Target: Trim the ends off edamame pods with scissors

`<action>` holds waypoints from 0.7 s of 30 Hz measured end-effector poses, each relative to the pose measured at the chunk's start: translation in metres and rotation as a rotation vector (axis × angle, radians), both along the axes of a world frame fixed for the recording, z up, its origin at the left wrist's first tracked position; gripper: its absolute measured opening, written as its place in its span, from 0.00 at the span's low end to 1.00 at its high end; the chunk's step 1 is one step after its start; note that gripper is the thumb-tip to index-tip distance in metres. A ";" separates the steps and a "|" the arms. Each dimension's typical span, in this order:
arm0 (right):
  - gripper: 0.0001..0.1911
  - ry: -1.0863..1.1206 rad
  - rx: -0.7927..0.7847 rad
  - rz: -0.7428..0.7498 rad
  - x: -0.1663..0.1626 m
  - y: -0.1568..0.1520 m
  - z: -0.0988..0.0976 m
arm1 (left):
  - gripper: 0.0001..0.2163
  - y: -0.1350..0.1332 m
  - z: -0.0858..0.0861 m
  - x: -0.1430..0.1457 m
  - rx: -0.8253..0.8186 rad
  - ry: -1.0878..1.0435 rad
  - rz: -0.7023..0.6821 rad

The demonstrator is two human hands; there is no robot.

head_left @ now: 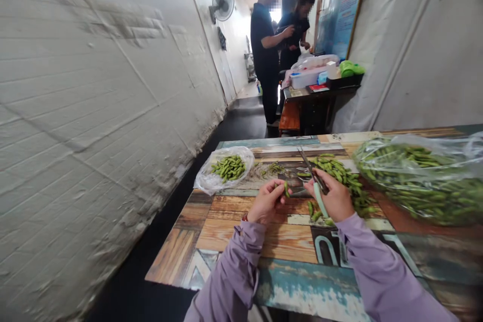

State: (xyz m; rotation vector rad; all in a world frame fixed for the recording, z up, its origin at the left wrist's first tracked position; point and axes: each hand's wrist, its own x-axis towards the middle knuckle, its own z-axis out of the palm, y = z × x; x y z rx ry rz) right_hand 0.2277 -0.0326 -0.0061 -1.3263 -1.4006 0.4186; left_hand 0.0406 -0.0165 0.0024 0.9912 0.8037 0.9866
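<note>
My left hand (266, 202) pinches a green edamame pod (286, 189) between its fingers, just above the table. My right hand (334, 199) grips a pair of scissors (312, 173) with a pale green handle, blades pointing up and away. The two hands are close together over the painted wooden table (241, 231). A loose pile of green pods (341, 173) lies just beyond and to the right of my right hand. Both arms wear lilac sleeves.
A small clear bag holding pods (227, 167) sits at the table's far left. A large clear bag full of pods (422, 181) fills the right side. A white wall runs along the left. Two people (266, 45) stand at a cluttered counter (320, 83) further back.
</note>
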 end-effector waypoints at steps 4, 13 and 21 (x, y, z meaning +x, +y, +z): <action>0.23 -0.141 -0.021 0.150 -0.002 -0.001 -0.005 | 0.17 0.001 0.007 -0.002 -0.018 -0.099 0.035; 0.25 -0.352 0.006 0.324 -0.002 -0.003 -0.008 | 0.16 0.002 0.009 -0.006 0.001 -0.126 0.132; 0.28 -0.381 -0.039 0.357 -0.002 -0.002 -0.010 | 0.16 0.001 0.009 -0.005 0.134 0.072 0.133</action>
